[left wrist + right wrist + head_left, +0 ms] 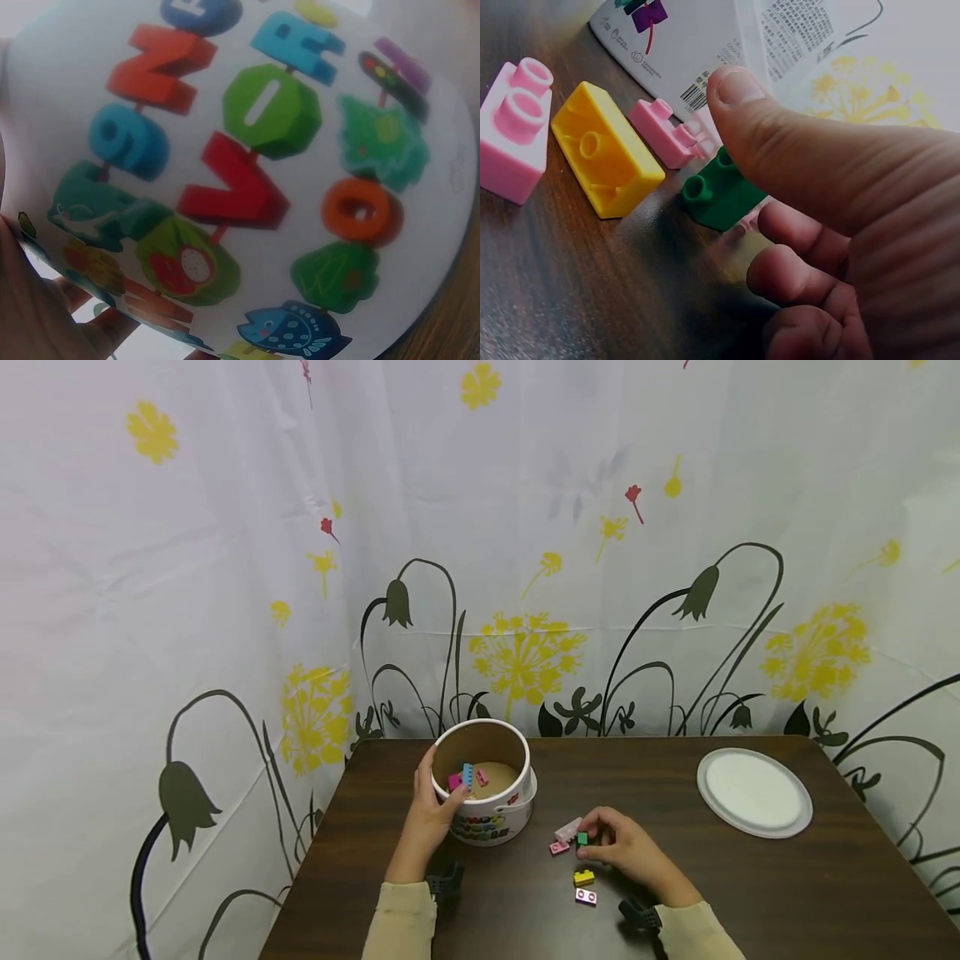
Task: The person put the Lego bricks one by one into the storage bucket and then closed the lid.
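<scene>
A white bucket (480, 830), standing toward the far left corner of the worktop (825, 902), is held by the left hand (427, 820), whose grip is curled over the rim. To the bucket's right, a green brick (582, 839) is pinched between thumb and fingers of the right hand (621, 845). Farther from the back edge, a yellow brick (583, 878) (its hollow underside exposed) is seen.

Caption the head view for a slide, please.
Left hand grips a white bucket while the right hand pinches a green block at a dark table.
</scene>
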{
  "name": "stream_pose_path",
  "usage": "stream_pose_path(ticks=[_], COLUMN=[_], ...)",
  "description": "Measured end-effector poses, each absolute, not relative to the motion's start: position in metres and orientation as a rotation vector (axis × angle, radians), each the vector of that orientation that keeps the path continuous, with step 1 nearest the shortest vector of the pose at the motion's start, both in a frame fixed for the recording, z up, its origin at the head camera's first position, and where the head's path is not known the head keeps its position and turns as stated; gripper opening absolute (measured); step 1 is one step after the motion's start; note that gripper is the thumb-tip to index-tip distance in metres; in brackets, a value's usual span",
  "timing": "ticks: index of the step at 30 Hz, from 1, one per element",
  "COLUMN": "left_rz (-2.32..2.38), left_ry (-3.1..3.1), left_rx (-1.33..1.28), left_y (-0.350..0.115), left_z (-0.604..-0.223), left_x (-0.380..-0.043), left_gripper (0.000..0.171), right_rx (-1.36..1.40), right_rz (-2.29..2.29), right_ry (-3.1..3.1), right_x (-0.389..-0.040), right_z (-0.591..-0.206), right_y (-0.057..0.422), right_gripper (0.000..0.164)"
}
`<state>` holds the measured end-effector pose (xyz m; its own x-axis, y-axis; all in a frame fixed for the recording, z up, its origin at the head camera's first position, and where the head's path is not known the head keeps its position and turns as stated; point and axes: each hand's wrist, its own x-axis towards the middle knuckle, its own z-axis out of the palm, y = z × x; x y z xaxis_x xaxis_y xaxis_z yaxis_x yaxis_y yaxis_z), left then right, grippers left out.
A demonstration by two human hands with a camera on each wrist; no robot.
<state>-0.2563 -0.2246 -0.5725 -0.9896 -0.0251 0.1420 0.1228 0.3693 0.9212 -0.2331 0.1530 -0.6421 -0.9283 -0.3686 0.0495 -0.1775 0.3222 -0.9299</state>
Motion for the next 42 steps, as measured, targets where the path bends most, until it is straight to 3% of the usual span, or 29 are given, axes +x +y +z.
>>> stream_pose_path(ticks=[20,34,42], left_rz=[-1.697,-1.691,-1.665], left_ry=[-2.48,-2.465,-2.465], left_rx=[-0.085,-0.113,-0.138], left_y=[-0.2245,-0.2261,-0.2269], left_z=[-0.5754,-0.576,-0.5758], left_x=[-0.258,-0.2589,-0.2572], left_gripper=[0.093,0.094,0.095], right_rx=[-0.469,-0.408,-0.218], right_rz=[-1.69,-1.846,-1.922], right_ry=[2.348,2.258,2.239], right_x=[-0.2344,-0.2348,-0.2351], right_z=[-0.6411,-0.6442,-0.6414], right_y=[0.1531,0.1556,0.152], right_gripper=[0.027,0.032,0.035])
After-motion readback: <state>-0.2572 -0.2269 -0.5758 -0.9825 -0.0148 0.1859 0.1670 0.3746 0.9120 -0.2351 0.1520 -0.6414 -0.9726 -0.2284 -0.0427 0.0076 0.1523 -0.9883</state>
